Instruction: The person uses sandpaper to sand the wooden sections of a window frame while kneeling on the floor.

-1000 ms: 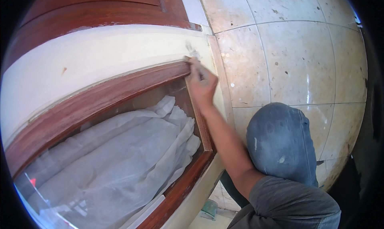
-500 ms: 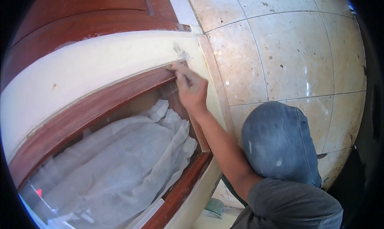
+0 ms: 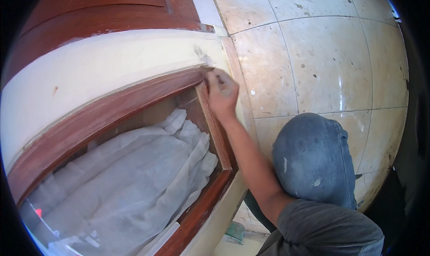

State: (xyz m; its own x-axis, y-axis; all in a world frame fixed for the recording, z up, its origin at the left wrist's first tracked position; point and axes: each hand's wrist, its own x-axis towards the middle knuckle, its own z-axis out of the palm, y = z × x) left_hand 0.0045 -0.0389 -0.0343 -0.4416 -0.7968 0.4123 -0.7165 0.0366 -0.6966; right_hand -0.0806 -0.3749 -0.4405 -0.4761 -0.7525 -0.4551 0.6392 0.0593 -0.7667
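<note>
My right hand [image 3: 223, 95] is at the upper corner of a reddish-brown wooden window frame [image 3: 121, 99], its fingers closed in a pinch. Between the fingertips is a small thin brownish piece [image 3: 207, 68], pressed to the end of the frame's long top rail; its kind is too small to make out. That rail's surface looks dull and pale, while the lower side rail is darker and glossier. Behind the glass lies a bunched whitish sheer cloth [image 3: 125, 175]. My left hand is not in view.
Cream wall [image 3: 112, 54] borders the frame, with a grey smudge near the corner. A brown panelled wooden door or shutter [image 3: 98, 14] is above. To the right are stained beige tiles [image 3: 327, 63]. My bent knee [image 3: 311, 160] is beside my arm. A green container [image 3: 235, 232] sits below.
My right hand has slid a little to the right along the top rail to the corner, still pinched. The view has shifted slightly.
</note>
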